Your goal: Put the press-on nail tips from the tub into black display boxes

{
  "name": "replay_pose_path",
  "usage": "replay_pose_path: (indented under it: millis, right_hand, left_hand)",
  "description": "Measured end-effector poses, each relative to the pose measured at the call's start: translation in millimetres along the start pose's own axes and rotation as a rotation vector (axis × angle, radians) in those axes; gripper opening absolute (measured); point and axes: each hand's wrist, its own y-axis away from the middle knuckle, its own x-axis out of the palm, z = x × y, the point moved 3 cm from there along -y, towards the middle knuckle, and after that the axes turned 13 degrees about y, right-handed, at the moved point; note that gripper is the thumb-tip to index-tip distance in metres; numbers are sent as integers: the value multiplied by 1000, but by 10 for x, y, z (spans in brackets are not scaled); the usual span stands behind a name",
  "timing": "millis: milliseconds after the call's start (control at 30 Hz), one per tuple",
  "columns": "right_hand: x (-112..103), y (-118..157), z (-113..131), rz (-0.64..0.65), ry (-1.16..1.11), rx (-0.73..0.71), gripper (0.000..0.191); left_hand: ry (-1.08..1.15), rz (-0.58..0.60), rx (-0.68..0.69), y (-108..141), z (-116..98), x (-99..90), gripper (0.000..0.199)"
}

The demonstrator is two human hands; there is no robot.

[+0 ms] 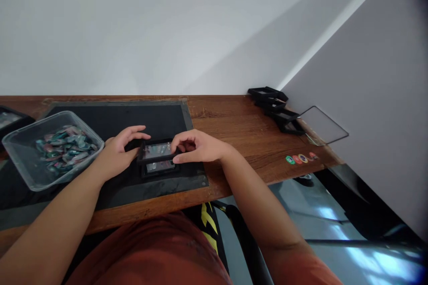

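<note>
A shallow black frame (157,159) with a clear, shiny middle lies over a second black frame (160,172) on the dark mat. The lower one shows along the near side; whether they touch I cannot tell. My right hand (197,146) has its thumb and curled fingers at the upper frame's right edge, closed on it. On the other side my left hand (122,151) rests its thumb by the frame's left edge, its upper fingers stretched out and apart. Small light pieces show inside the frames, too small to name.
A clear plastic tub (20,160) of small teal and pink wrapped pieces (67,147) stands left of my left hand. Behind it lies a black tray (25,120). More black frames (284,116) are piled at the back right, near a thin wire loop (329,140) and round stickers (297,159).
</note>
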Motion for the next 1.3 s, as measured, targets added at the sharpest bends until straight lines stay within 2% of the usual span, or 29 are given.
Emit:
replay_pose_path:
  millis: [133,267,367,467,600,833,1300]
  right_hand:
    - [62,-4,11,52,155,-42,17]
    - [107,-17,-9,47,265,-38,12]
    - [117,-21,-27,48,291,-32,12]
    - [120,-22,-42,54,288,-21,13]
    - [125,-20,-53,53,283,-10,13]
    - [124,-23,-53,56,274,-5,15]
    - [120,-21,-43,90,251,32,17]
  left_hand:
    - [181,13,-87,-28,12,7,68]
    - [226,-8,-123,-21,-90,36,53]
    - [87,-31,-91,-3,-161,61,45]
    - [-125,-40,-6,15,-189,88,46]
    - [-251,-42,59,25,-170,114,48]
    - [-290,-48,57,18,-124,112,54]
    - [-304,-73,36,27,-106,115,52]
